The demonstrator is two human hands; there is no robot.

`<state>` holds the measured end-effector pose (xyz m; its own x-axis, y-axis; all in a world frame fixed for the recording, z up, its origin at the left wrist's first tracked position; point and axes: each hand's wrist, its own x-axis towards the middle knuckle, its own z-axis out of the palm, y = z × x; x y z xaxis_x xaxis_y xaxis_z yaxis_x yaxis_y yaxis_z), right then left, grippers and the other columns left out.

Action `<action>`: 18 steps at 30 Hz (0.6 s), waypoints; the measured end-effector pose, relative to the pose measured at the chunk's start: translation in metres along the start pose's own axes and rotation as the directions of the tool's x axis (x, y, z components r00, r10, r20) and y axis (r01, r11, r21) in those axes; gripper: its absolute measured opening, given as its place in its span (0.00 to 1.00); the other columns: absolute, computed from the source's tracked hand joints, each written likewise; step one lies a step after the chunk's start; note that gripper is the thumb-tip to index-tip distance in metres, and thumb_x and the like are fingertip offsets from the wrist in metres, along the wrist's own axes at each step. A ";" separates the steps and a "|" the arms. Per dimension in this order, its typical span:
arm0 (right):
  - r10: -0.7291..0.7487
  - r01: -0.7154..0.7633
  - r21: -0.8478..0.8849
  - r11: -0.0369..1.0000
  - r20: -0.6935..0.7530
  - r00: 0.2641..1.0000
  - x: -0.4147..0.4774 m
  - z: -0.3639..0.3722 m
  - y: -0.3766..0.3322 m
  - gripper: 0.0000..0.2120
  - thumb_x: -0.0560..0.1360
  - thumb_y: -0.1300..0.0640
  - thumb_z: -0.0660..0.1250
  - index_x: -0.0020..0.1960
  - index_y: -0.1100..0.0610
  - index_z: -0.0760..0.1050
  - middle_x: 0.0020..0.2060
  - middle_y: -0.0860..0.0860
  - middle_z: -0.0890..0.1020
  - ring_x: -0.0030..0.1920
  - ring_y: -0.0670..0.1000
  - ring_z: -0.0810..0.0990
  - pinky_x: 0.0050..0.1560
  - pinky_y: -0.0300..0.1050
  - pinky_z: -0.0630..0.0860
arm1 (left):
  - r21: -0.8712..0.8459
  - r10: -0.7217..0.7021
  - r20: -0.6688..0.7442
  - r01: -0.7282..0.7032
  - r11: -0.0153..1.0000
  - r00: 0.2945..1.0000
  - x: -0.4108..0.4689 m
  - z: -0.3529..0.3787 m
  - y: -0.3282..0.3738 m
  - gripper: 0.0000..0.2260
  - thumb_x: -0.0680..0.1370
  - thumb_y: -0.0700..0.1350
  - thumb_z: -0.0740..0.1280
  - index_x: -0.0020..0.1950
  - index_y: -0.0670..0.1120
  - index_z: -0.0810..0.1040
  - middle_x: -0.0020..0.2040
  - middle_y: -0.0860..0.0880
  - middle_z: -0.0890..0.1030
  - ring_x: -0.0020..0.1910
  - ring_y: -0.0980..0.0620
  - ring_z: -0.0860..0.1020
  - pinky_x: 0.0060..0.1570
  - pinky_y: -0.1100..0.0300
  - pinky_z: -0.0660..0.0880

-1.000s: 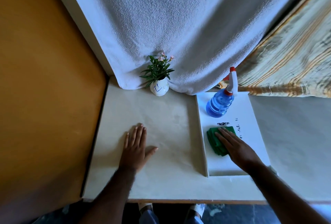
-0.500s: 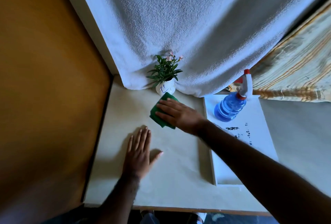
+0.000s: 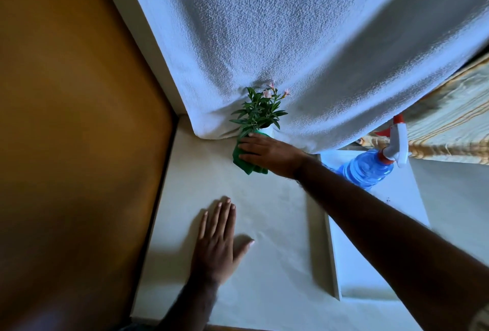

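A soft, folded green cloth is pressed to the tabletop under the straight fingers of the right hand, at the far side, right against the small white pot of a leafy plant. The left hand is laid flat on the near tabletop, holding nothing. Since a second ago the cloth has been carried off the white board at the right, where a clear blue plastic spray bottle is stood; the left hand has not been moved. The smooth cream tabletop is backed by a nubbly white towel, with an ochre wall at the left.
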<state>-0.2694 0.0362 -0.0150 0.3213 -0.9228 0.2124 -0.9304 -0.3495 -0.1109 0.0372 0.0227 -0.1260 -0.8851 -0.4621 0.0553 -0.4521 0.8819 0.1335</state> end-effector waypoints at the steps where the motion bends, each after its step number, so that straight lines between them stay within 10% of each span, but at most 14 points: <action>1: 0.005 -0.005 0.026 1.000 0.002 1.000 -0.001 0.004 0.003 0.17 0.73 0.76 0.72 0.60 0.70 0.81 0.61 0.68 0.82 0.65 0.69 0.79 0.66 0.70 0.74 | 0.003 0.001 0.005 -0.001 1.000 1.000 0.000 0.001 0.000 0.43 0.81 0.71 0.57 0.84 0.42 0.55 0.86 0.42 0.57 0.85 0.43 0.56 0.79 0.36 0.64; 12: 0.277 -0.323 0.280 0.904 0.191 0.942 -0.013 0.042 -0.010 0.34 0.69 0.83 0.60 0.72 0.64 0.74 0.74 0.62 0.72 0.75 0.65 0.68 0.79 0.57 0.60 | 0.033 -0.003 -0.001 0.003 0.999 1.000 0.002 0.000 0.001 0.42 0.81 0.71 0.57 0.84 0.41 0.56 0.86 0.42 0.57 0.85 0.43 0.56 0.79 0.36 0.64; 18: 0.042 -0.035 0.113 0.993 -0.062 0.997 0.000 0.017 -0.008 0.15 0.74 0.74 0.71 0.60 0.66 0.83 0.62 0.65 0.83 0.64 0.67 0.80 0.68 0.63 0.72 | 0.035 -0.001 0.004 0.001 0.999 1.000 0.001 -0.001 0.001 0.42 0.81 0.71 0.58 0.84 0.41 0.56 0.86 0.42 0.58 0.85 0.43 0.56 0.78 0.35 0.66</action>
<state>-0.2588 0.0360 -0.0307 0.2700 -0.9250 0.2674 -0.9152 -0.3329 -0.2271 0.0356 0.0228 -0.1248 -0.8850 -0.4627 0.0517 -0.4564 0.8842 0.0991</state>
